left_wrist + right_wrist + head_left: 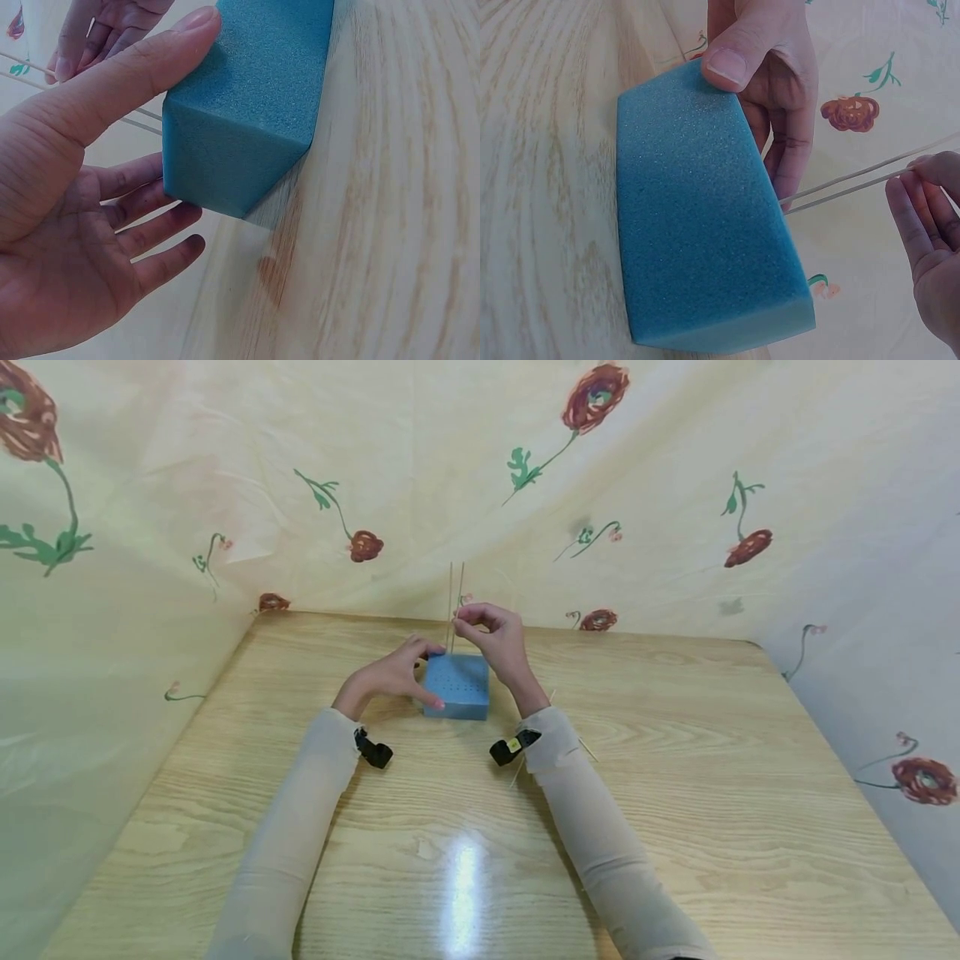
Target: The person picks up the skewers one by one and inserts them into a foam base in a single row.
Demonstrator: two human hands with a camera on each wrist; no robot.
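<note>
A blue foam block point(459, 672) with rows of small holes in its top sits toward the back of the wooden table. My left hand point(390, 672) grips its left side, thumb on the front face and fingers behind. Two thin wooden sticks stand upright at the block's back edge. With thumb and fingertips, my right hand point(501, 639) pinches the right-hand stick point(461, 578) partway up. Close beside it rises the other stick point(451, 585). In the right wrist view, both sticks' lower ends meet the far top edge of the foam block point(697, 202).
More thin sticks point(588, 749) lie on the table by my right forearm, partly hidden under it. Behind the table point(675, 710) hangs a flower-patterned curtain point(450, 460), which also runs along both sides. A wrist camera is strapped to each sleeve.
</note>
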